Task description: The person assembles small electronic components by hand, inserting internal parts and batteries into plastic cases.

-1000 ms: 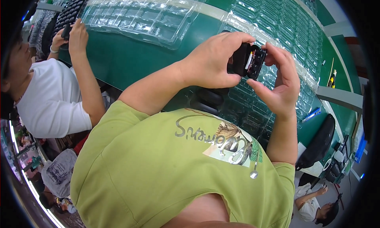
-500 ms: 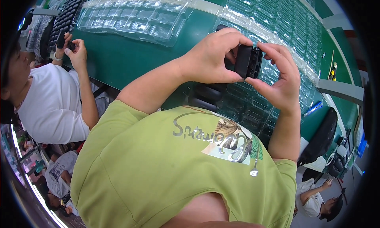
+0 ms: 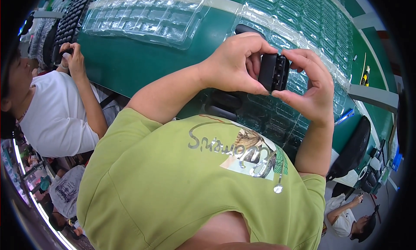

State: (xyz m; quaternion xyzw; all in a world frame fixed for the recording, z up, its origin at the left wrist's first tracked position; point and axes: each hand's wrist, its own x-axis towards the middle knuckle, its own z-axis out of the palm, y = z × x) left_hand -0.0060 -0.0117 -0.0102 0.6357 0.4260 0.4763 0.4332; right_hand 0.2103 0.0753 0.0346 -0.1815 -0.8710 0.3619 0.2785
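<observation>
Green table (image 3: 119, 61) is partly covered by clear plastic trays (image 3: 143, 16). A black case (image 3: 268, 72) is held up between both hands, over the tray sheet on the right. It is flanked by the left hand (image 3: 236, 65) on its left and the right hand (image 3: 313, 83) on its right; long axis is pointed roughly away from the torso (image 3: 195, 176), across the line between hands. Both hands are clamped on it, thumbs near end, fingertips far end. Neither is nearer. Seam closure can't be told.
</observation>
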